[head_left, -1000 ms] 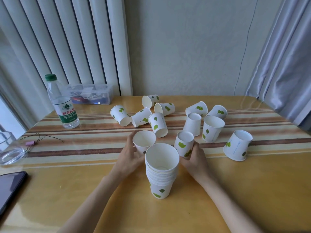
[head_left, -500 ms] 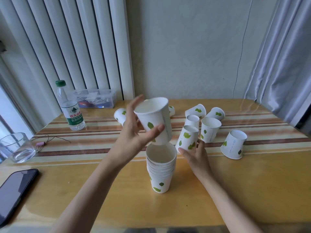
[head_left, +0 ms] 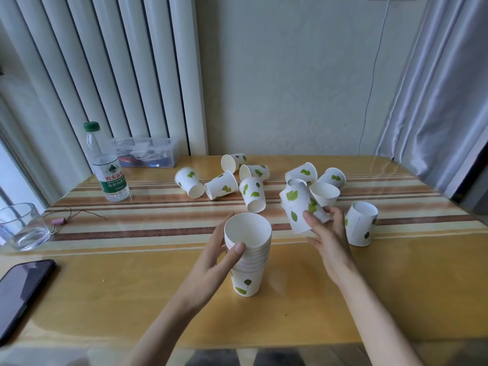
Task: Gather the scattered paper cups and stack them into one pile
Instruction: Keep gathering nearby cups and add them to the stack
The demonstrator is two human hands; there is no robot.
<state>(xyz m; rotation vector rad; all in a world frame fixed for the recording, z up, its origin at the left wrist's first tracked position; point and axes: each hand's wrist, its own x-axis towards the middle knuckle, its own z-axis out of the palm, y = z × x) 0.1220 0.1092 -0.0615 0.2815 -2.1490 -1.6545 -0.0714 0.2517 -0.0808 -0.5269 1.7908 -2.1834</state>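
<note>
A pile of nested white paper cups with green leaves (head_left: 247, 262) stands upright on the wooden table (head_left: 396, 286) in front of me. My left hand (head_left: 214, 262) grips the pile near its rim, thumb on the front. My right hand (head_left: 326, 235) holds one tilted cup (head_left: 297, 210) just right of the pile, lifted off the table. Several loose cups lie on their sides further back, among them one at the left (head_left: 188, 182) and one in the middle (head_left: 253, 194). An upside-down cup (head_left: 360, 223) stands at the right.
A water bottle (head_left: 107, 167) and a clear plastic box (head_left: 145, 151) stand at the back left. A glass (head_left: 22, 225) and a small pink cord (head_left: 59, 221) are at the left edge, a black phone (head_left: 21, 289) at the near left. Curtains hang right.
My left hand lifted a cup from the table and set it into the pile, where it now grips the rim. My right hand picked up another cup and tilted it.
</note>
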